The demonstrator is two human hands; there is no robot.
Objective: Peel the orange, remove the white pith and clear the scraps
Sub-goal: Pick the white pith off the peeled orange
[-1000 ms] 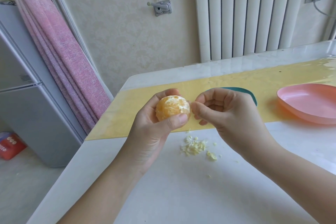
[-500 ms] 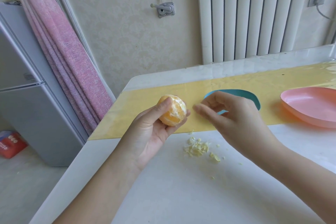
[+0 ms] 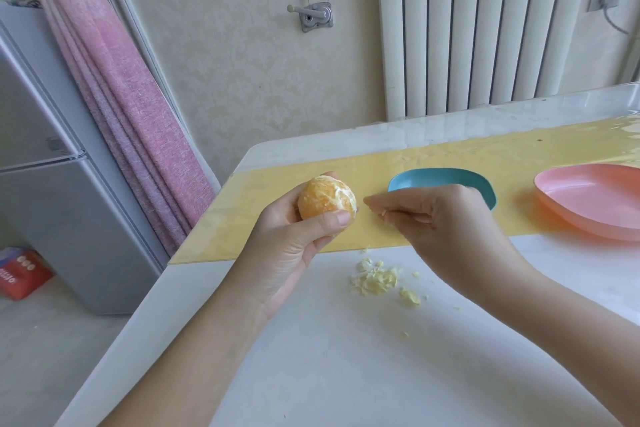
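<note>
Turned a little since, the orange [image 3: 327,202] sits gripped by the left hand [image 3: 294,246] above the desk [image 3: 346,364] — pithy side facing the right hand [image 3: 450,218], whose fingers [image 3: 381,204] pinch a shred [image 3: 383,213] near the scrap pile [image 3: 375,281].

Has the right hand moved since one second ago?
Yes. The right hand dropped toward the person; the blue dish behind it, nearly hidden before, now shows most of its rim.
</note>
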